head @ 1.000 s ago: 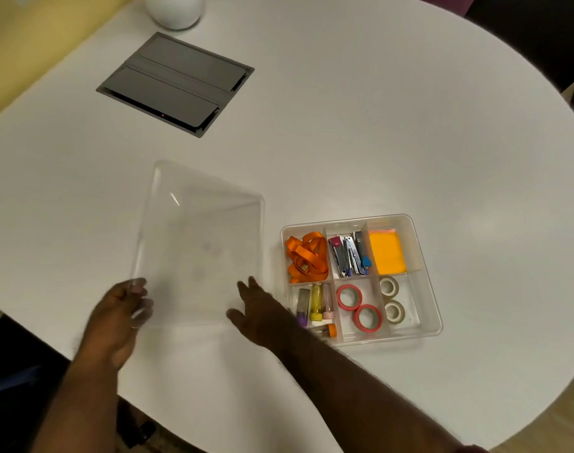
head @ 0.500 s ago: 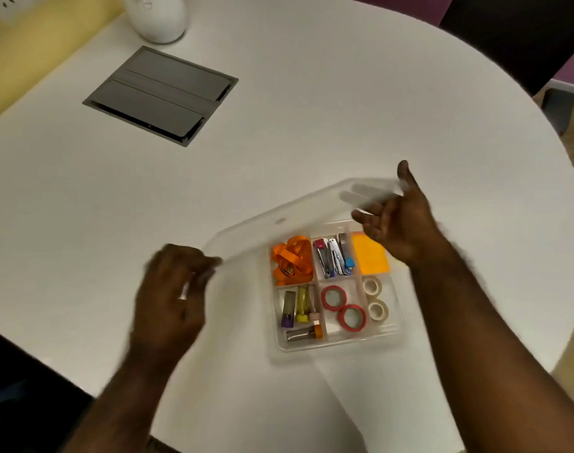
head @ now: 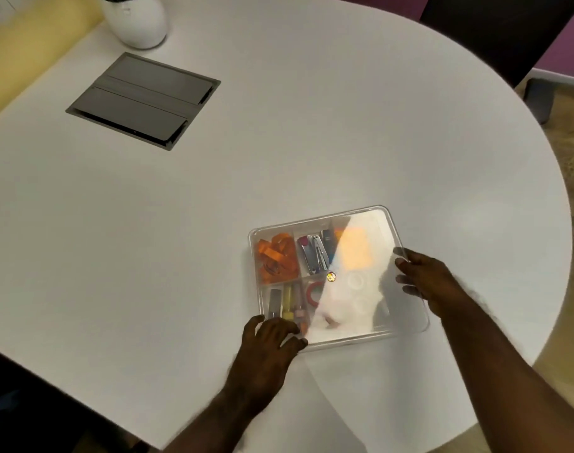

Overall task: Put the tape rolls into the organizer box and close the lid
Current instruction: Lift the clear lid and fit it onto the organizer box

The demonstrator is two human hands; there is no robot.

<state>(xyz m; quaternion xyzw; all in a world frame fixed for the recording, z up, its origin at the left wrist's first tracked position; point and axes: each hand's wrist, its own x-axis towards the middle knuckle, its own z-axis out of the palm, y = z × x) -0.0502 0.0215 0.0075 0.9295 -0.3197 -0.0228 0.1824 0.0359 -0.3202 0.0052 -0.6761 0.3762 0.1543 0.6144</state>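
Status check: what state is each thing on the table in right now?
Lid: laid over the organizer box, not clearly seated.
Organizer box: covered, compartments filled.
Red tape roll: inside the box.
Left hand: on the lid's near-left corner.
Right hand: gripping the lid's right edge.
Grey table hatch: shut.

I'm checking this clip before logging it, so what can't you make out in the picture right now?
- Head view: glare on the clear lid washes out the tape rolls.
- Whether the lid is fully seated on the organizer box: unclear, and the right hand covers that edge.
- The left hand hides the near corner.
- The white pot is cut off by the top edge.
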